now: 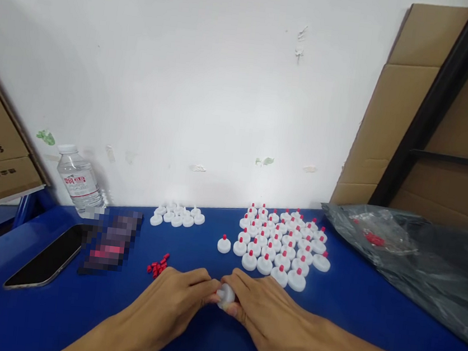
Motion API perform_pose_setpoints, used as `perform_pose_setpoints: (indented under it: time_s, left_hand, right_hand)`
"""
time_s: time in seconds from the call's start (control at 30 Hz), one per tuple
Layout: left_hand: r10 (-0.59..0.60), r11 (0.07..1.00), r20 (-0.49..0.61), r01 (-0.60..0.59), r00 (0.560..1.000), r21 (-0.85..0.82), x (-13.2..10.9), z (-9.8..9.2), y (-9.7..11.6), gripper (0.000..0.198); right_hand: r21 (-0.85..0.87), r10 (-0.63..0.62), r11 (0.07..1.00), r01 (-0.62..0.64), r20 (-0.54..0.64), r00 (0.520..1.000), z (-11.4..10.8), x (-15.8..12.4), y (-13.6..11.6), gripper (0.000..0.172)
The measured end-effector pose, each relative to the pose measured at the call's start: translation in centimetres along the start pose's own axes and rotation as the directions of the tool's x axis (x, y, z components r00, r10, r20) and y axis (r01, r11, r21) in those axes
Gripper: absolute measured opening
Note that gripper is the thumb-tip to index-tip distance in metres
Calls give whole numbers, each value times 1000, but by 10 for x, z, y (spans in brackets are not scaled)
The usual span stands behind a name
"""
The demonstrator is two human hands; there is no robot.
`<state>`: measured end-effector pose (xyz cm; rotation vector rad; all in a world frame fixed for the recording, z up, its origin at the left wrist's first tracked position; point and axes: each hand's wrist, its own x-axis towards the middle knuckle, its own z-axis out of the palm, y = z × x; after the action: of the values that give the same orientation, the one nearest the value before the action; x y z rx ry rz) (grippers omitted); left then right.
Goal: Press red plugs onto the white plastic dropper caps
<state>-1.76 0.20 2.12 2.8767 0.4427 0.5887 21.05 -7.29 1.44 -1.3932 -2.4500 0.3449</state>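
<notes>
Near the front of the blue table, my right hand (272,315) grips a white round nozzle cap (226,296), turned on its side with the spout toward the left. My left hand (177,298) is closed, its thumb and fingertips pinched at the spout end. Whatever sits between those fingertips is hidden. Just beyond my left hand lies a small pile of red tip caps (159,266). Past my right hand stand many white nozzle caps with red tips (275,248), upright in a loose group. A smaller cluster of white nozzle caps without red tips (177,217) stands at the back.
On the left are a phone (47,258), a blurred dark packet (112,243) and a water bottle (81,180). A grey plastic bag (425,276) covers the table's right side, with a clear bag of red pieces (379,237) on it. Cardboard (388,120) leans behind.
</notes>
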Motion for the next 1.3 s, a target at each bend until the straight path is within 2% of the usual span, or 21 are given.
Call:
perform_pose_setpoints:
  time_s: [0.13, 0.23, 0.33, 0.43, 0.53, 0.63, 0.73, 0.83, 0.93, 1.1, 1.3]
  left_hand:
    - [30, 999, -90, -32, 995, -15, 3, 6, 4, 20]
    - [-4, 1000, -78, 6, 997, 18, 5, 10, 7, 21]
    - [-88, 995, -65, 91, 994, 38, 4, 10, 4, 21]
    - [-157, 987, -90, 159, 984, 22, 1, 12, 0, 18]
    - [-198, 980, -155, 197, 968, -23, 0, 12, -3, 28]
    - [-206, 976, -262, 217, 943, 13, 1, 5, -7, 23]
    - [-212, 952, -336, 271, 918, 142, 2, -11, -16, 23]
    - [-289, 869, -280, 373, 916, 324, 1, -29, -29, 28]
    - [-384, 784, -191, 428, 903, 449, -3, -37, -46, 34]
    - [-397, 796, -160, 426, 904, 431, -8, -34, -68, 36]
    - [-390, 813, -202, 439, 899, 382, -12, -31, -82, 36]
  right_hand:
    - [-3, -6, 1000, 6, 5, 1000, 1, 2, -2, 26]
    - [35, 15, 999, -15, -16, 1000, 3, 1, -4, 37]
    - [121, 86, 990, -75, -88, 992, 6, 0, -6, 46]
    - [175, 169, 974, -140, -162, 972, 10, -1, -8, 25]
    - [174, 171, 975, -136, -203, 964, 8, -2, -11, 9]
    - [152, 101, 985, -77, -161, 982, 4, -4, -15, 5]
    - [111, 32, 994, -23, -84, 996, 5, -6, -20, 9]
    - [63, 20, 998, -16, -68, 997, 11, -6, -19, 24]
    - [7, 61, 998, -61, -99, 993, 15, -4, -16, 34]
    - [-27, 117, 992, -122, -135, 984, 12, -1, -11, 39]
    - [-80, 191, 975, -206, -164, 968, 13, 2, -4, 43]
